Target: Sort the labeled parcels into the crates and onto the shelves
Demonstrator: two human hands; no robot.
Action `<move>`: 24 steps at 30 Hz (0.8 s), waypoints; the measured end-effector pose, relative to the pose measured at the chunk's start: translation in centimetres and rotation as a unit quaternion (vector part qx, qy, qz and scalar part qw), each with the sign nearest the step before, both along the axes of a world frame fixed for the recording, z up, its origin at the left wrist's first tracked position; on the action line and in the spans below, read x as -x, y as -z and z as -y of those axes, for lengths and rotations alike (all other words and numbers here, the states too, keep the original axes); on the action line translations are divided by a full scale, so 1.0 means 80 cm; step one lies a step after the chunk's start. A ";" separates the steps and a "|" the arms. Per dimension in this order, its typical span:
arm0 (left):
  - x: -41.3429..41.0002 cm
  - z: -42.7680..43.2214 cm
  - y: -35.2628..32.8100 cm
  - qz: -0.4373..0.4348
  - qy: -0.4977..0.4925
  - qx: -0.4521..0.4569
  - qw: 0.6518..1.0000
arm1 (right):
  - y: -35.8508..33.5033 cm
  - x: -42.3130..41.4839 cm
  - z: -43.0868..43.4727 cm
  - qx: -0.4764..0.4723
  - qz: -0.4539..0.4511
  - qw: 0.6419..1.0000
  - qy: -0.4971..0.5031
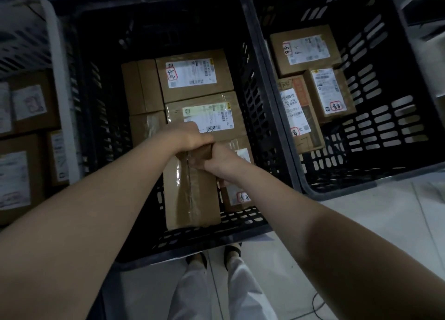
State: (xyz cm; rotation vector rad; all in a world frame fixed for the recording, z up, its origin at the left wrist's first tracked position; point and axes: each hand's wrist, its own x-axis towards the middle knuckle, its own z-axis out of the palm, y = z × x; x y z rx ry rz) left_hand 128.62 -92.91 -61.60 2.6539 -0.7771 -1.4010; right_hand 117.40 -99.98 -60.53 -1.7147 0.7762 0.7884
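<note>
l hand [190,137] + r hand [218,159] both clamped on far end of brown taped cardboard parcel [192,199]; tilted low inside middle black slatted plastic crate [183,242], prob. to fill front gap.

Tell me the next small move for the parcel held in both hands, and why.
Probably lower the brown parcel flat into the near end of the middle crate and release it. The left hand and right hand both grip its far end, and it hangs there beside the labelled parcels.
</note>
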 end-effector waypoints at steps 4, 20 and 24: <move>-0.008 -0.027 -0.014 -0.058 0.014 0.050 0.997 | -0.009 -0.005 0.005 -0.019 -0.008 0.999 -0.028; 0.086 -0.128 -0.025 -0.345 -0.376 0.097 0.855 | -0.024 0.029 0.004 -0.075 -0.119 0.988 -0.062; 0.092 -0.140 -0.017 -0.346 -0.395 0.115 0.843 | -0.028 0.020 -0.003 -0.043 -0.112 0.990 -0.069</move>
